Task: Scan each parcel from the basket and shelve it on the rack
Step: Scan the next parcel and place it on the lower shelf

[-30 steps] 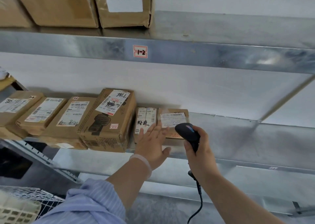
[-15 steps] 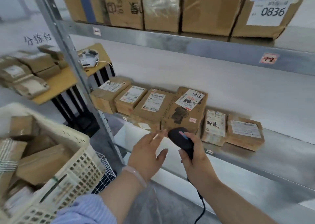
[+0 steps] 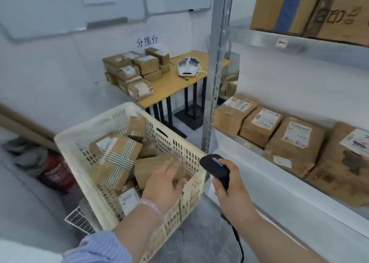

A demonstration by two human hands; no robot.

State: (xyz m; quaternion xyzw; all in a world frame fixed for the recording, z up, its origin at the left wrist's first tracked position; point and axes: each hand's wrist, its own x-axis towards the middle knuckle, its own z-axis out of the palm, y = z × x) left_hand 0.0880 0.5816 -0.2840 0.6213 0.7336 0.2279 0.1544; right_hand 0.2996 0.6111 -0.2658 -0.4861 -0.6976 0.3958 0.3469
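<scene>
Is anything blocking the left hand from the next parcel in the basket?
Nothing visible. The left hand hovers inside the open-topped basket, right over a plain brown parcel. Blur hides whether it touches.

On my feed the left hand (image 3: 164, 184) is down in the cream basket (image 3: 179, 146), fingers spread over a plain brown parcel (image 3: 153, 165). It's kinda blurry, so I can't tell if it's touching. The right hand (image 3: 229, 190) grips the black scanner (image 3: 215, 167) just beside the basket. Labelled boxes (image 3: 295, 140) sit in a row on the rack (image 3: 214, 62) to the right. Behind, there's a yellow table (image 3: 179, 83) with a white gadget (image 3: 188, 66).
</scene>
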